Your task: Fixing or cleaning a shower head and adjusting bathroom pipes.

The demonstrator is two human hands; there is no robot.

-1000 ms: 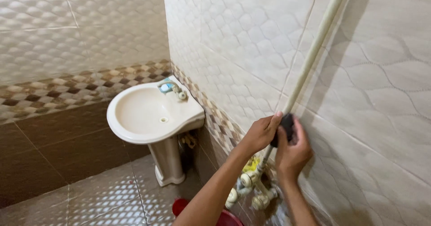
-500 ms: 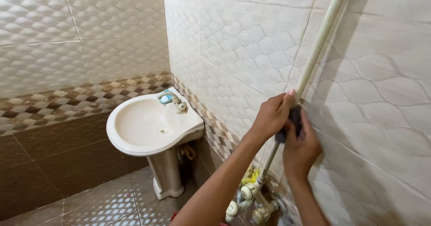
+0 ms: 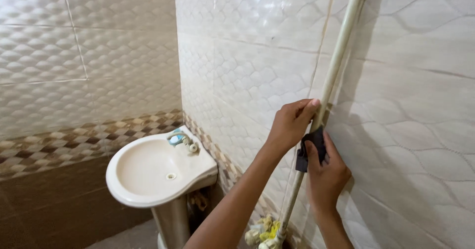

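Observation:
A cream pipe (image 3: 340,51) runs up the tiled wall at the right. My left hand (image 3: 289,125) grips the pipe, fingertips curled over it. Just below, my right hand (image 3: 324,172) presses a dark cloth (image 3: 310,147) around the pipe. Both forearms reach up from the bottom of the view. At the pipe's foot, cream valve fittings (image 3: 260,236) with a yellow scrap show at the bottom edge.
A cream pedestal sink (image 3: 153,172) with a small tap (image 3: 180,139) stands in the corner at lower left. Pale hexagon-patterned tiles cover both walls, with a brown mosaic band (image 3: 74,145) and dark tiles below.
Both hands have slid upward along the pipe with the cloth. The camera has tilted up, so the sink and valves sit lower and the red object on the floor is out of view.

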